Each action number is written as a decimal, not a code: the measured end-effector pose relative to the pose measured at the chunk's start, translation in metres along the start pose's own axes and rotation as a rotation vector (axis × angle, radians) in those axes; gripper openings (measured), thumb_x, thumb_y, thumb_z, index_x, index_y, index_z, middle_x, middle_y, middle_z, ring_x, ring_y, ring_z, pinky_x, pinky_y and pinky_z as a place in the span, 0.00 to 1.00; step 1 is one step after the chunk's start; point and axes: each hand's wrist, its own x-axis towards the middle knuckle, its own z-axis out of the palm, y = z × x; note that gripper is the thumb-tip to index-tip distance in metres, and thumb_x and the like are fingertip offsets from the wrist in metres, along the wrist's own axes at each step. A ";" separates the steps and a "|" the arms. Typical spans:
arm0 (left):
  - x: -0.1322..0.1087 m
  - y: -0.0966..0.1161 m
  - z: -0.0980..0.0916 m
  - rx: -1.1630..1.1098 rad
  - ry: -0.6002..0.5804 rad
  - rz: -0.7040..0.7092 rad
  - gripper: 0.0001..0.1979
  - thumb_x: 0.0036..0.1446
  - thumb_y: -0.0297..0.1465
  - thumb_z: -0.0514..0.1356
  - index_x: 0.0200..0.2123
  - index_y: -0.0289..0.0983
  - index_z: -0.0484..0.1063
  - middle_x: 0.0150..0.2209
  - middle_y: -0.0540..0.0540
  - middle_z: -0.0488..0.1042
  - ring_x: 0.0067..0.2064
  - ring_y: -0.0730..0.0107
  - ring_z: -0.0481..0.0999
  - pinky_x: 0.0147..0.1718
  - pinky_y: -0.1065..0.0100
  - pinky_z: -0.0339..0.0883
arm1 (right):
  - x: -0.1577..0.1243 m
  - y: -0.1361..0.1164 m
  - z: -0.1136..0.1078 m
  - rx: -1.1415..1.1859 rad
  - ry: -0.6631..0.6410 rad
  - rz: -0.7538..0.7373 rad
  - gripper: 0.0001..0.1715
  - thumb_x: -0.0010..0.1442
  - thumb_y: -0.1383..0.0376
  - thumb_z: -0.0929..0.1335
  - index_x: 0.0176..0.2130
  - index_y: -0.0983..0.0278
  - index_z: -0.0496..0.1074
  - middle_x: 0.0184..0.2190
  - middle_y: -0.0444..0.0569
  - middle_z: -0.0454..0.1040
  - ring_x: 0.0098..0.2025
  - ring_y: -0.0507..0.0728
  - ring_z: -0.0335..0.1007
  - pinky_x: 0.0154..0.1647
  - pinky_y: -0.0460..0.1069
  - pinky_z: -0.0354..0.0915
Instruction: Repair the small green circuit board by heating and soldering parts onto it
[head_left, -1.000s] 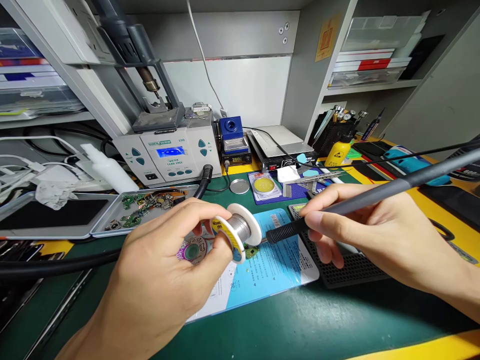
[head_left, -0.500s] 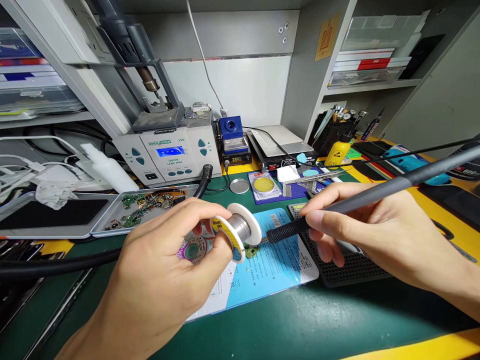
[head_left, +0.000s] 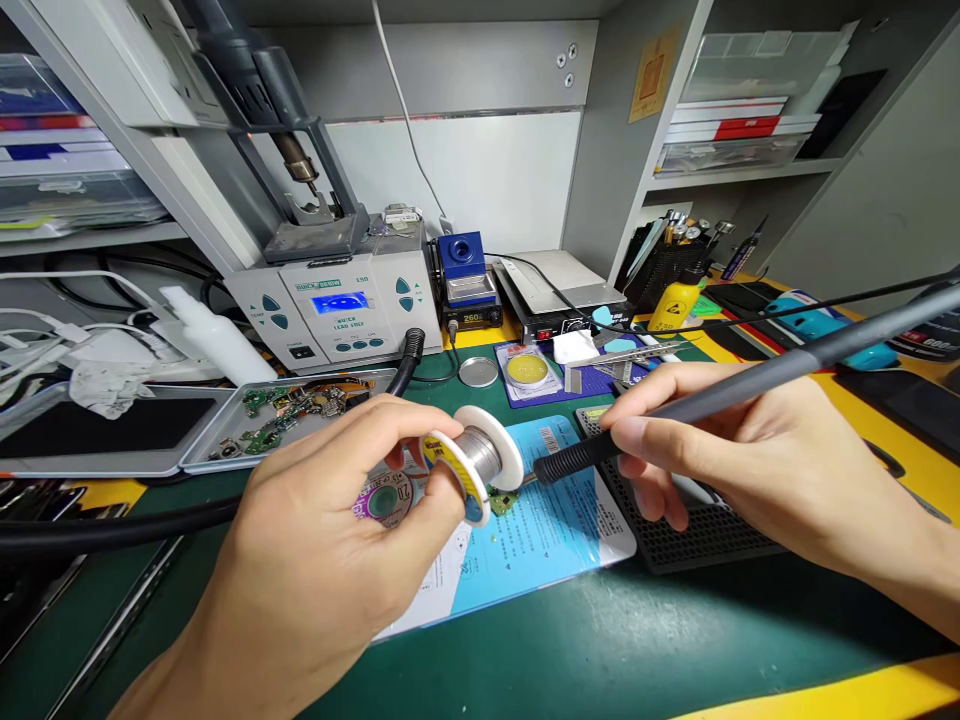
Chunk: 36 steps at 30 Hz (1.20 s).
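Between the thumb and fingers of my left hand [head_left: 345,510] is a white spool of solder wire [head_left: 482,455], tilted over the work area. My right hand [head_left: 720,450] grips a soldering iron [head_left: 675,410] like a pen, its black ribbed sleeve slanting down to the left. The iron's tip reaches toward a small green circuit board [head_left: 502,501], close behind the spool; whether tip and board touch is hidden. Under the board lies a blue and white printed sheet [head_left: 540,540]. A second reel with a purple and white label [head_left: 384,500] sits partly behind my left fingers.
A grey hot-air station [head_left: 337,310] stands at the back left, beside a blue iron holder [head_left: 461,265]. An open tray of circuit boards [head_left: 247,425] lies left. A yellow flux tin [head_left: 527,370] and tweezers [head_left: 645,352] are behind. A black hose [head_left: 112,530] crosses the left side.
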 end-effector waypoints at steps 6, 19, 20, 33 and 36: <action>-0.002 -0.003 -0.001 -0.010 -0.003 0.009 0.09 0.59 0.28 0.61 0.38 0.49 0.78 0.32 0.62 0.81 0.25 0.76 0.74 0.36 0.73 0.74 | 0.001 0.000 0.000 -0.016 0.006 -0.007 0.11 0.62 0.56 0.77 0.30 0.59 0.81 0.18 0.44 0.76 0.18 0.53 0.72 0.18 0.44 0.70; -0.001 -0.003 -0.001 -0.018 -0.002 0.007 0.08 0.59 0.29 0.61 0.37 0.50 0.77 0.31 0.64 0.81 0.24 0.78 0.74 0.35 0.73 0.74 | 0.002 0.002 0.000 0.012 -0.006 0.007 0.12 0.62 0.55 0.77 0.32 0.59 0.82 0.19 0.44 0.76 0.19 0.53 0.73 0.18 0.44 0.71; -0.002 -0.003 -0.001 -0.020 -0.002 0.005 0.09 0.59 0.28 0.61 0.37 0.50 0.77 0.31 0.64 0.80 0.24 0.78 0.74 0.35 0.74 0.73 | 0.003 0.002 0.000 0.014 -0.007 0.010 0.11 0.62 0.55 0.77 0.32 0.59 0.82 0.19 0.44 0.76 0.19 0.53 0.73 0.18 0.44 0.71; -0.002 -0.004 -0.002 0.017 0.046 0.005 0.06 0.61 0.31 0.63 0.39 0.50 0.77 0.34 0.62 0.81 0.31 0.75 0.79 0.38 0.73 0.73 | -0.002 0.000 -0.003 0.021 0.010 0.009 0.07 0.59 0.58 0.78 0.34 0.58 0.83 0.19 0.45 0.77 0.19 0.54 0.73 0.18 0.45 0.71; -0.003 -0.006 -0.003 0.011 0.047 0.023 0.07 0.61 0.30 0.63 0.39 0.50 0.77 0.35 0.62 0.82 0.33 0.74 0.80 0.40 0.73 0.74 | -0.003 -0.002 -0.002 0.042 0.014 0.018 0.08 0.57 0.58 0.80 0.36 0.58 0.83 0.19 0.44 0.77 0.19 0.54 0.73 0.17 0.44 0.71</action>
